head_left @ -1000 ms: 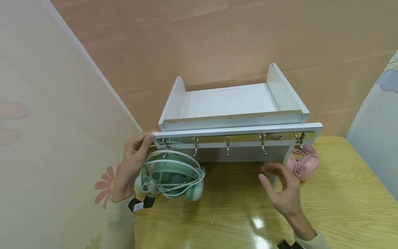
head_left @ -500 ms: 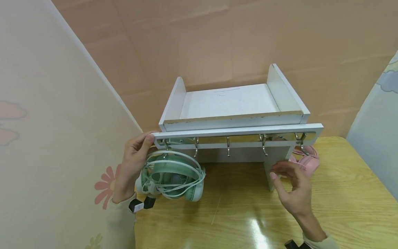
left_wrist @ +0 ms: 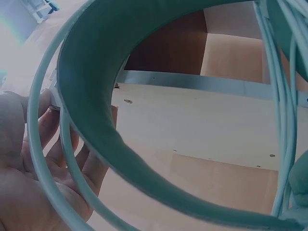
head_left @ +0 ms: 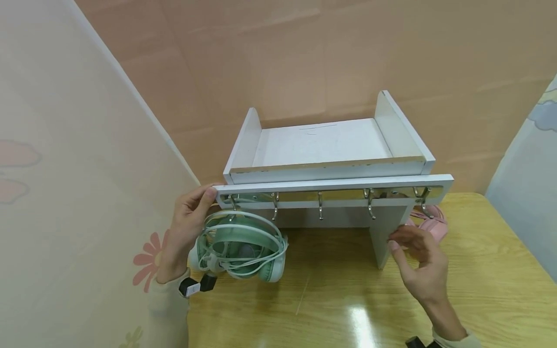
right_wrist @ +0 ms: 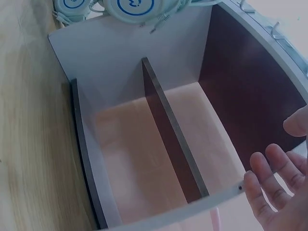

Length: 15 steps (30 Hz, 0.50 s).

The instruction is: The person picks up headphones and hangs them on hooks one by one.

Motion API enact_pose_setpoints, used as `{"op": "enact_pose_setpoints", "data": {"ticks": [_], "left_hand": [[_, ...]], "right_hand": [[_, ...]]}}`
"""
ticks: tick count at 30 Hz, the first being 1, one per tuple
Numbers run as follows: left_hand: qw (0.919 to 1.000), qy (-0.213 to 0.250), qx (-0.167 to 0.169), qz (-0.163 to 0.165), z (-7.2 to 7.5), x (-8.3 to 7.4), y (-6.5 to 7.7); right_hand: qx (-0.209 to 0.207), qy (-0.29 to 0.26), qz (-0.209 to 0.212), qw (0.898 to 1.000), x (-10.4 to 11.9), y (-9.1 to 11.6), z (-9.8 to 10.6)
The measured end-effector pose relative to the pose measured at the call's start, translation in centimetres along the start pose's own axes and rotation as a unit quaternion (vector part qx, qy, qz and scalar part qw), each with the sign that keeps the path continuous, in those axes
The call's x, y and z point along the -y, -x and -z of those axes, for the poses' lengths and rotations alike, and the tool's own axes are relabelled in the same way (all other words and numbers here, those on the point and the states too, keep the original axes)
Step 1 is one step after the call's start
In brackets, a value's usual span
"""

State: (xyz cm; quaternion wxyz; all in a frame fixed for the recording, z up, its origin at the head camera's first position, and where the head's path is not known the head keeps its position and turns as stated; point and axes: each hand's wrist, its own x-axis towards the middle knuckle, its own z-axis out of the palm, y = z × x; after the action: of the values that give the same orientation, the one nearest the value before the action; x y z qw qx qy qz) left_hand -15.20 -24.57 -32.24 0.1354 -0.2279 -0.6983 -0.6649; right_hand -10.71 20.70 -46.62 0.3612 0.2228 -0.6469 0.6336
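My left hand (head_left: pixel 184 227) pinches the left end of a white hook rail (head_left: pixel 335 183), thumb in front. The rail runs along the front of a white shelf unit (head_left: pixel 313 142). From its leftmost hook hang green headphones (head_left: pixel 243 233) wrapped in pale cable, just right of that hand. My right hand (head_left: pixel 422 266) is beside the unit's right side panel (head_left: pixel 383 229), fingers loosely bent and holding nothing; whether the fingertips touch the panel edge I cannot tell. In the right wrist view, the right hand's fingers (right_wrist: pixel 269 187) lie close to that edge.
Pink headphones (head_left: pixel 436 226) lie behind the right hand, on the wooden table (head_left: pixel 491 251). Several metal hooks (head_left: pixel 320 205) jut from the rail. A patterned wall (head_left: pixel 109 193) stands close on the left; brown paper (head_left: pixel 304 58) covers the back wall.
My right hand has moved rightward, from in front of the opening under the rail to the right side panel, now covering part of the pink headphones. The left hand keeps its hold on the rail.
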Motion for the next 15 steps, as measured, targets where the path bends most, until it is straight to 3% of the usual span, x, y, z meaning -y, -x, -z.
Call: {"op": "enact_pose_setpoints", "data": {"ticks": [9, 15], "left_hand": [[1.0, -0.001, 0.009, 0.003, 0.3, -0.3, -0.2], [0.9996, -0.008, 0.027, -0.001, 0.2, -0.2, -0.3]], "right_hand": [[-0.025, -0.019, -0.006, 0.999, -0.3, -1.0, 2.0], [-0.048, 0.065, -0.026, 0.996, -1.1, -1.3, 3.6]]}}
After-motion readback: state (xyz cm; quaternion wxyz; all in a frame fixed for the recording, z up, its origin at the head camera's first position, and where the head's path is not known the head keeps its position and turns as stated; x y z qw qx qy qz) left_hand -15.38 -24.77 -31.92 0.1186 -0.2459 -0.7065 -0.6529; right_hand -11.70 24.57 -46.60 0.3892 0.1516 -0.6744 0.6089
